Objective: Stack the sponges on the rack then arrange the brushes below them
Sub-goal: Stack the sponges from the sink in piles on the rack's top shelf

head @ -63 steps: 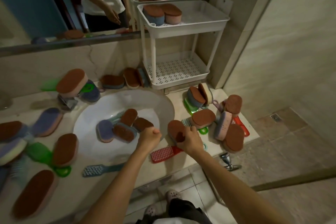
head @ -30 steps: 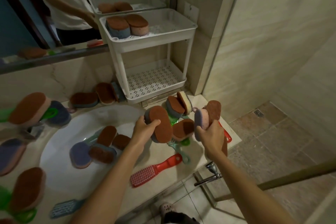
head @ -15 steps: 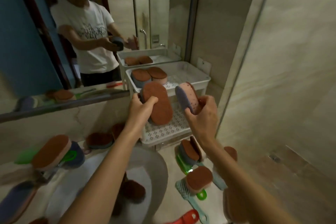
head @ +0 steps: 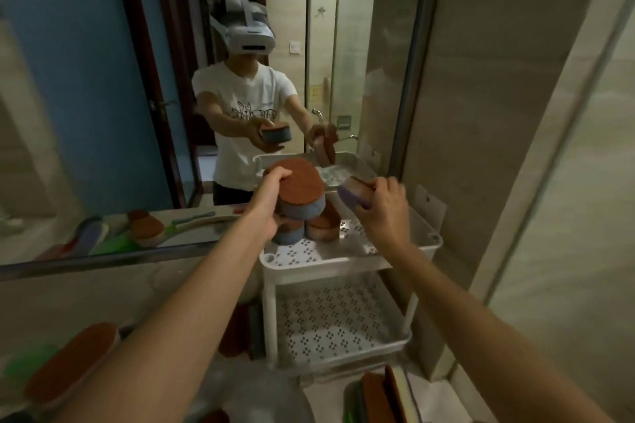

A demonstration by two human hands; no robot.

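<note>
A white two-tier rack (head: pixel 347 263) stands against the mirror. Two sponges lie side by side on its top shelf: a blue one (head: pixel 290 233) and a pink one (head: pixel 323 228), both with brown scrub tops. My left hand (head: pixel 271 196) grips a blue sponge with a brown top (head: pixel 300 187) and holds it flat just above the blue one on the shelf. My right hand (head: pixel 385 206) holds a purple sponge (head: pixel 352 194) over the shelf's right part. The lower shelf (head: pixel 335 323) holds nothing.
More sponges rest on the counter at bottom left (head: pixel 74 357) and bottom right (head: pixel 381 395), and some lean by the rack's left leg (head: pixel 237 333). The mirror (head: pixel 103 113) reflects a person with a headset. A tiled wall (head: pixel 515 148) closes the right side.
Both hands rose from the counter with a sponge each and moved over the rack's top shelf. The left sponge turned from upright to flat. The camera tilted up.
</note>
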